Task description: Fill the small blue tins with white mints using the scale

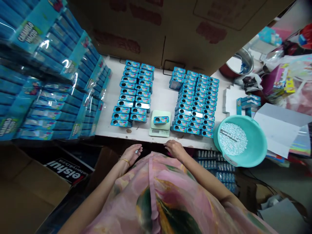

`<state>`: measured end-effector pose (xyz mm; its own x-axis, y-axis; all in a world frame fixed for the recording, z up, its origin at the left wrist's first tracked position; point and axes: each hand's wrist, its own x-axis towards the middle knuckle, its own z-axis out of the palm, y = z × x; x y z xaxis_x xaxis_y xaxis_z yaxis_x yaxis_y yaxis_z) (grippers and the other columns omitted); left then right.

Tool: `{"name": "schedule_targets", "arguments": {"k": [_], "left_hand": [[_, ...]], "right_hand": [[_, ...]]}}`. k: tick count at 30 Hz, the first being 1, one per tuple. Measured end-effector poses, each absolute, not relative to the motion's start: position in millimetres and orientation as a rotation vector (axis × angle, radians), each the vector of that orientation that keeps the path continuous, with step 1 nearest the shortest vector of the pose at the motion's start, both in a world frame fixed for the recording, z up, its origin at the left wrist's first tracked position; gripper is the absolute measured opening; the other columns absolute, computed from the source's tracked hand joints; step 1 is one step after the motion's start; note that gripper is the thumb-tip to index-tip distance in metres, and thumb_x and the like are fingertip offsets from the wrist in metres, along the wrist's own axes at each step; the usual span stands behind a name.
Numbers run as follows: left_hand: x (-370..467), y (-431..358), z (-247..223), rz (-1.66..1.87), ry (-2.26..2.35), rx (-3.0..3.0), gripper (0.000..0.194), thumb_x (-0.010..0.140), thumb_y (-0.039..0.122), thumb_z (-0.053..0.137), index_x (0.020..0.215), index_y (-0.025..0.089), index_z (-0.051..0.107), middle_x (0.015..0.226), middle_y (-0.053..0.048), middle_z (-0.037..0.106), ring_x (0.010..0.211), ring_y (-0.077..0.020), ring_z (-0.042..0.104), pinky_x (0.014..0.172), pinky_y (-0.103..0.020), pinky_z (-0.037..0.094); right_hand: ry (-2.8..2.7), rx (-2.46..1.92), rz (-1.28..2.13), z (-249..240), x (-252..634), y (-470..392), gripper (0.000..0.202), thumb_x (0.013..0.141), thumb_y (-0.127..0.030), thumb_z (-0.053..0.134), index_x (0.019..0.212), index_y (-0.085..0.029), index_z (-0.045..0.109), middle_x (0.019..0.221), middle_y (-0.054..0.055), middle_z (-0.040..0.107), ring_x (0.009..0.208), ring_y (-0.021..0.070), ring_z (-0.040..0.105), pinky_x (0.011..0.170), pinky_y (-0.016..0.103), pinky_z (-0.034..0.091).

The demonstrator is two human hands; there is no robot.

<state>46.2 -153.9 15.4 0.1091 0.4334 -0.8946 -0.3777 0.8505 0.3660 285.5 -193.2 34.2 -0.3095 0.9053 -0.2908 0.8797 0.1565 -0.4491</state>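
Observation:
Near the table's front edge, my left hand point(132, 154) is closed with small white pieces in its curled fingers. My right hand point(174, 149) rests at the table edge just below the scale, its fingers bent together; whether anything is in them is hidden. A pale green scale point(159, 132) stands between my hands, beyond them, with one blue box point(161, 120) lying on its plate. Rows of blue boxes point(125, 104) stand left of the scale, and more rows of blue boxes point(192, 100) stand to its right.
A teal basin point(259, 143) holding many white pieces and a metal tool is at the right table edge. Clear-wrapped packs of blue boxes point(53, 104) are stacked at left. A large cardboard carton point(156, 32) stands behind. White cartons and a metal bowl point(246, 61) sit at right.

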Motion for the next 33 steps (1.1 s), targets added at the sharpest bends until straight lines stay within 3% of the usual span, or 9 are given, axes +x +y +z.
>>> {"name": "schedule_targets", "arguments": {"k": [8, 14, 20, 23, 28, 33], "left_hand": [[44.1, -145.8, 26.0, 0.694, 1.3, -0.14, 0.018, 0.075, 0.0, 0.043, 0.069, 0.008, 0.057, 0.062, -0.008, 0.059, 0.058, -0.0113, 0.059, 0.051, -0.019, 0.05], [47.6, -136.9, 32.3, 0.729, 1.191, -0.268, 0.016, 0.078, 0.007, 0.043, 0.073, 0.007, 0.058, 0.067, -0.01, 0.059, 0.063, -0.0144, 0.06, 0.055, -0.023, 0.053], [53.7, -127.6, 33.6, 0.784, 1.104, -0.288, 0.014, 0.077, 0.007, 0.044, 0.076, 0.007, 0.058, 0.069, -0.01, 0.059, 0.068, -0.0154, 0.06, 0.06, -0.025, 0.052], [65.2, -116.2, 35.1, 0.773, 1.053, -0.294, 0.018, 0.079, 0.014, 0.041, 0.076, 0.007, 0.058, 0.07, -0.012, 0.059, 0.068, -0.0162, 0.059, 0.06, -0.026, 0.051], [86.8, -91.7, 40.7, 0.841, 0.947, -0.321, 0.023, 0.082, 0.025, 0.039, 0.078, 0.011, 0.057, 0.066, -0.007, 0.058, 0.061, -0.0139, 0.056, 0.057, -0.027, 0.049], [97.1, -78.2, 47.9, 0.754, 0.94, -0.232, 0.03, 0.084, 0.024, 0.033, 0.078, 0.009, 0.059, 0.068, -0.01, 0.061, 0.063, -0.0149, 0.057, 0.061, -0.026, 0.046]], "right_hand": [[-1.922, -1.796, 0.472, 56.1, 299.5, -144.7, 0.038, 0.079, -0.025, 0.048, 0.116, -0.017, 0.044, 0.112, 0.01, 0.05, 0.106, 0.0214, 0.044, 0.09, 0.037, 0.038], [-1.906, -1.839, 0.665, 43.0, 295.4, -92.8, 0.055, 0.07, -0.018, 0.054, 0.122, -0.016, 0.036, 0.121, 0.01, 0.045, 0.111, 0.022, 0.042, 0.092, 0.037, 0.036], [-1.852, -1.834, 0.752, 32.7, 291.9, -87.7, 0.036, 0.072, -0.017, 0.049, 0.109, -0.019, 0.046, 0.1, 0.005, 0.057, 0.089, 0.0189, 0.054, 0.077, 0.032, 0.043], [-2.024, -1.669, 0.634, 56.2, 278.2, -94.2, 0.032, 0.074, -0.018, 0.049, 0.106, -0.018, 0.047, 0.099, 0.006, 0.055, 0.09, 0.0179, 0.05, 0.078, 0.03, 0.041], [-2.588, -1.411, 0.249, 103.3, 236.3, -108.3, 0.028, 0.082, -0.016, 0.04, 0.109, -0.02, 0.047, 0.099, 0.009, 0.054, 0.092, 0.0199, 0.044, 0.082, 0.037, 0.033], [-2.834, -1.151, 0.103, 107.8, 215.1, -114.3, 0.025, 0.085, -0.011, 0.031, 0.101, -0.015, 0.049, 0.098, 0.01, 0.052, 0.093, 0.0198, 0.044, 0.08, 0.039, 0.034]]}}
